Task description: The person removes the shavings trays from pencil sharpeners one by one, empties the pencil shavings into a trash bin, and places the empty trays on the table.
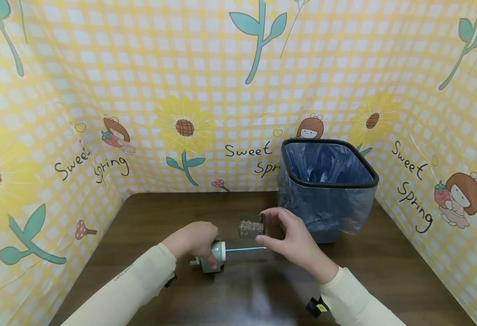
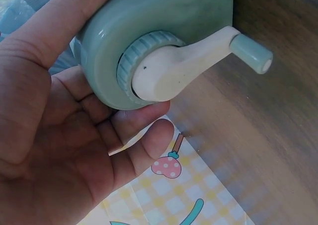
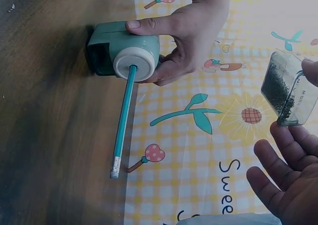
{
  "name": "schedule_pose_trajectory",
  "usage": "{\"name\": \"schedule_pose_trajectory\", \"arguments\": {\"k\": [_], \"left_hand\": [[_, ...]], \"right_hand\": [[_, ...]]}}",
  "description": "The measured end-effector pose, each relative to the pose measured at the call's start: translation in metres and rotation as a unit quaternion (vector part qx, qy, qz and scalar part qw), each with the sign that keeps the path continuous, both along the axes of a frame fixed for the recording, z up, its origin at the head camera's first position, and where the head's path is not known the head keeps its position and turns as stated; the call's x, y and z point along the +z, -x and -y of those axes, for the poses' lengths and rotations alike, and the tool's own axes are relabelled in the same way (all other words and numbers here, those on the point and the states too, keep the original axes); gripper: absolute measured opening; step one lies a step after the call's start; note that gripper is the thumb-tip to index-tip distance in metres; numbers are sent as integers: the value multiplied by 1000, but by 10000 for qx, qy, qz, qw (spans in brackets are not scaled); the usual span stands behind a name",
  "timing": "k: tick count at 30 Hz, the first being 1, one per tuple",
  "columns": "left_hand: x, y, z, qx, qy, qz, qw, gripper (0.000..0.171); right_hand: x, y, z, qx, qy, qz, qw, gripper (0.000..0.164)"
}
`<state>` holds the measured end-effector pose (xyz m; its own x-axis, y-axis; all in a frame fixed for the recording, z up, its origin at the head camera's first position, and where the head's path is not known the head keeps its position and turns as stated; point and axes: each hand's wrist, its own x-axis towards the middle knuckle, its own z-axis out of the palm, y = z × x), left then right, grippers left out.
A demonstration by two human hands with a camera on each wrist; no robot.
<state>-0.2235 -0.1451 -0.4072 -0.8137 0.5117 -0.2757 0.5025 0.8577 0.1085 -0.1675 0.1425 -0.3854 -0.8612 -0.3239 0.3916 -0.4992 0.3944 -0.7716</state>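
My left hand (image 1: 193,240) grips a pale green crank pencil sharpener (image 1: 207,265), thumb on one side and fingers on the other. The sharpener's white crank (image 2: 198,61) shows in the left wrist view. A blue-green pencil (image 3: 122,120) with an eraser end sticks out of its white front ring. Beside the ring, a dark drawer opening (image 3: 99,58) gapes in the body. My right hand (image 1: 297,237) pinches the clear shavings drawer (image 1: 250,228) between thumb and fingers, apart from the sharpener. Dark and pale shavings lie inside it.
A blue bin (image 1: 328,235) lined with a clear bag and topped by a black rim (image 1: 332,184) stands at the back right of the brown table (image 1: 161,290). Patterned yellow checked sheets (image 1: 140,90) enclose the table at the back and sides.
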Motion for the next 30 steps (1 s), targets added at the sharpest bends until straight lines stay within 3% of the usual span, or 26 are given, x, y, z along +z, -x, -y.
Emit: {"name": "schedule_pose_trajectory", "arguments": {"k": [30], "left_hand": [[3,1,-2,-56,124,14,9999,49]], "right_hand": [[21,9,-5,-21,-360,-244,9991,52]]}}
